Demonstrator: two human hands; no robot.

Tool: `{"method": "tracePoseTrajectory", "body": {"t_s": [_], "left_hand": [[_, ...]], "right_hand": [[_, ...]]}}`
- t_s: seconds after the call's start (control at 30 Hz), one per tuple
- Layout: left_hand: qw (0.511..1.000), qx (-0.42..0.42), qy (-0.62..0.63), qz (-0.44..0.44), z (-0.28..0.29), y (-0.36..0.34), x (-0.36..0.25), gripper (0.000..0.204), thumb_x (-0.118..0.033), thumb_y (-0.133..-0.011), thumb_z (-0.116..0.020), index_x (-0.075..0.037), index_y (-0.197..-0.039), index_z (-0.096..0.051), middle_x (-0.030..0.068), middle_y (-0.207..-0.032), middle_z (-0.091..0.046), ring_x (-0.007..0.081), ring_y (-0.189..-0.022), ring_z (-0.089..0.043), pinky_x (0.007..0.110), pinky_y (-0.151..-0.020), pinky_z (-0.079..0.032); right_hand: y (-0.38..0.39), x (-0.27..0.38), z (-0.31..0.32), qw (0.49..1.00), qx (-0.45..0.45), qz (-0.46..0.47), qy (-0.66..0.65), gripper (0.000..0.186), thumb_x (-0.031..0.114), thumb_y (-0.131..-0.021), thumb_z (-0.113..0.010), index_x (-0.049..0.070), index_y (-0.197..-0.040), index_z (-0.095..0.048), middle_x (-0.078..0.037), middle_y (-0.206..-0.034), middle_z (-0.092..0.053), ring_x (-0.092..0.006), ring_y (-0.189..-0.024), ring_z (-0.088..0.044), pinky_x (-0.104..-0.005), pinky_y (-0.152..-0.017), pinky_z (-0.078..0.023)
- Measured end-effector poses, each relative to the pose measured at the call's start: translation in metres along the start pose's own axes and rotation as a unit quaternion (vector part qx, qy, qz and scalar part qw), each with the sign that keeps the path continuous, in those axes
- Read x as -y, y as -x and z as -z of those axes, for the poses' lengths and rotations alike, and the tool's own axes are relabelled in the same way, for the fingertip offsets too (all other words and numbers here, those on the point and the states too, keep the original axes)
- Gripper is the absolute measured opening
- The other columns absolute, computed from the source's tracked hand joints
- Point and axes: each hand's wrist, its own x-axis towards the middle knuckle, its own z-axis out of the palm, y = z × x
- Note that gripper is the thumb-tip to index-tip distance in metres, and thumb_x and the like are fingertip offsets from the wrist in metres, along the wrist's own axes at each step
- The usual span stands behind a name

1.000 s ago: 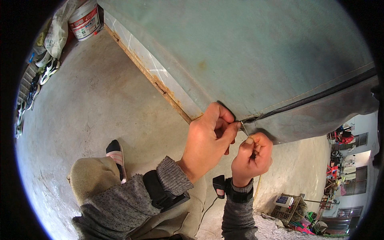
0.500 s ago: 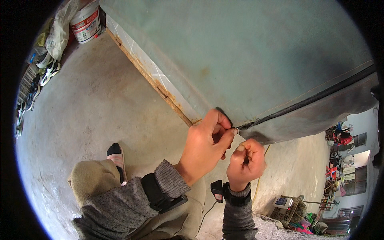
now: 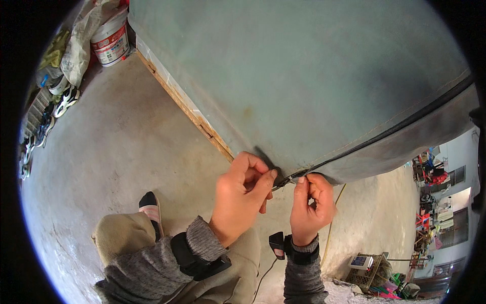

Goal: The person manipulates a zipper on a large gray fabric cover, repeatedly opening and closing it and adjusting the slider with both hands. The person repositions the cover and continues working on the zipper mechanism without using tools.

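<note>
A large grey-green fabric cover (image 3: 309,71) with stitching and a dark zipper strip (image 3: 379,136) fills the upper view. My left hand (image 3: 243,197) is closed on the lower corner of the cover, thumb and forefinger pinched at the zipper's end. Just right of it my right hand (image 3: 311,207) is closed in a pinch beside the zipper, on a thin pale thread that is hard to make out. A wooden strip (image 3: 182,101) with rusty stains runs along the cover's left edge, beside a narrow white panel.
Concrete floor (image 3: 116,152) lies below, with my foot (image 3: 151,207) on it. At upper left are a white bucket (image 3: 110,45), bags (image 3: 81,45) and several shoes (image 3: 63,104). At right are a plastic crate (image 3: 364,276), a yellow cord (image 3: 330,238) and clutter (image 3: 430,172) along the wall.
Both hands and the cover's corner sit lower in view, with my left hand shifted left. My right fingertips have risen toward the zipper, closer to its dark strip.
</note>
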Motion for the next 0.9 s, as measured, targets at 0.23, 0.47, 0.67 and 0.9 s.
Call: {"method": "tracePoseTrajectory", "body": {"t_s": [0.23,0.47,0.67,0.9], "left_hand": [[1.0,-0.012,-0.012,0.002,0.005,0.0,-0.006,0.015,-0.006,-0.097,-0.063,-0.002,-0.095,-0.049,0.0043,-0.066,-0.059,0.0069,-0.051,-0.051,0.023,-0.043,-0.04],[1.0,-0.01,-0.01,0.002,-0.001,0.001,-0.002,0.015,-0.006,-0.097,-0.064,-0.002,-0.095,-0.051,0.0035,-0.066,-0.059,0.0062,-0.052,-0.051,0.023,-0.043,-0.04],[0.971,0.022,-0.146,-0.189,-0.009,0.005,0.006,0.012,-0.005,-0.09,-0.073,-0.001,-0.097,-0.064,0.0023,-0.072,-0.064,0.0037,-0.059,-0.053,0.021,-0.05,-0.043],[0.953,-0.006,-0.198,-0.231,-0.022,-0.002,0.009,0.013,-0.001,-0.086,-0.076,-0.001,-0.096,-0.068,0.0014,-0.075,-0.066,0.0028,-0.062,-0.055,0.02,-0.054,-0.045]], "right_hand": [[0.002,-0.008,-0.001,0.999,0.01,0.028,0.033,0.004,-0.003,-0.094,-0.062,-0.002,-0.097,-0.059,0.0,-0.065,-0.056,-0.004,-0.055,-0.045,-0.0202,-0.053,-0.037],[0.026,-0.02,0.018,0.999,0.015,-0.002,0.042,0.003,0.0,-0.094,-0.062,-0.001,-0.095,-0.059,0.0,-0.068,-0.055,-0.0045,-0.055,-0.044,-0.0205,-0.051,-0.035],[0.054,-0.028,0.027,0.998,0.005,-0.041,0.038,0.007,0.001,-0.091,-0.066,0.001,-0.094,-0.06,-0.003,-0.066,-0.058,-0.009,-0.051,-0.049,-0.0237,-0.048,-0.039],[0.073,-0.029,0.029,0.997,0.036,-0.063,0.005,0.008,-0.002,-0.09,-0.065,0.001,-0.096,-0.059,-0.004,-0.069,-0.06,-0.008,-0.054,-0.053,-0.0234,-0.05,-0.041]]}}
